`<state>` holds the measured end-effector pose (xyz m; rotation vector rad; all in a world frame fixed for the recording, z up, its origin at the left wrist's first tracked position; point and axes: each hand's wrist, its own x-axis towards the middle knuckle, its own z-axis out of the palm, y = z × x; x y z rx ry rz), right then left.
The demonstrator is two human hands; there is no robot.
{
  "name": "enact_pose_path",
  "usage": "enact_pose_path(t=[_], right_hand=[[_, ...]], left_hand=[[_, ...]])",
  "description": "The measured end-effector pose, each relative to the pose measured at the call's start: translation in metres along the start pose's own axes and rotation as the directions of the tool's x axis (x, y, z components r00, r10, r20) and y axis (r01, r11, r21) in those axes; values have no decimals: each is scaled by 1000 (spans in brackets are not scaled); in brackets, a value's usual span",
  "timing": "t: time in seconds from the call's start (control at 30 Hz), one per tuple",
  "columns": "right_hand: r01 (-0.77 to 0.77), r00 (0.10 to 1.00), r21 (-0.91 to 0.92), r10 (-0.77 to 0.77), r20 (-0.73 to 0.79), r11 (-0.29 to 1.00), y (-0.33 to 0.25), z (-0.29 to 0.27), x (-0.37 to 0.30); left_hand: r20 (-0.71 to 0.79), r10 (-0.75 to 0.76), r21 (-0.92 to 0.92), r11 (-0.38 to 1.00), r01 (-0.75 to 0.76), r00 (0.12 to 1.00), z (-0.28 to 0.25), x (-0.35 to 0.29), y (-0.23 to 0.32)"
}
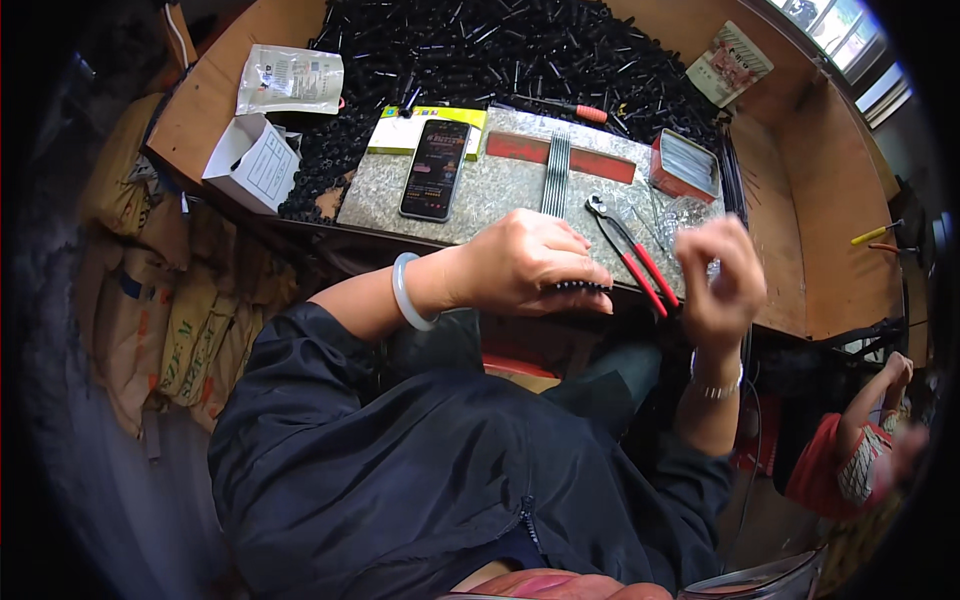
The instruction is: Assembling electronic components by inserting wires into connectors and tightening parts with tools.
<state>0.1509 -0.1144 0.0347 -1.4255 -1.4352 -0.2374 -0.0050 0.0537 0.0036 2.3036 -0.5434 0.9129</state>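
Note:
My left hand (530, 262), with a pale bangle at its wrist, is closed over the near edge of the stone-patterned board. From between its fingers shows a dark strip (582, 287) with a row of light dots; its kind is unclear. Several thin metal rods (556, 170) lie side by side just beyond this hand, their near ends hidden by it. My right hand (722, 280) is raised to the right of the board, fingers curled and smeared by motion, so I cannot see whether it holds anything. Between the hands lie red-handled pliers (635, 257).
A phone (436, 170) rests on the board (380, 200), near a white box (255, 165). At the right stands an open tin (686, 165). Many small black parts (450, 50) fill the back, with an orange-handled tool (590, 113) among them. Another person (850, 450) is at the lower right.

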Motion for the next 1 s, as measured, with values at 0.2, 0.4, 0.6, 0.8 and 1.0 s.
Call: enact_pose_path(t=[0.2,0.4,0.6,0.8,1.0], right_hand=[[259,965,-290,-235,115,921,-43,-5,-17],[255,966,-294,-232,110,921,-42,-1,-22],[177,982,-227,-154,113,958,-46,0,-22],[179,979,-139,-162,127,974,-42,6,-18],[315,943,-229,-276,188,921,-42,5,-12]], left_hand=[[41,28,38,999,-30,999,2,4,-2],[50,5,67,998,-8,999,1,2,1],[54,-1,61,998,-2,999,-1,1,2],[83,15,49,999,-19,996,-1,1,1],[141,35,36,999,-41,989,1,0,0]])
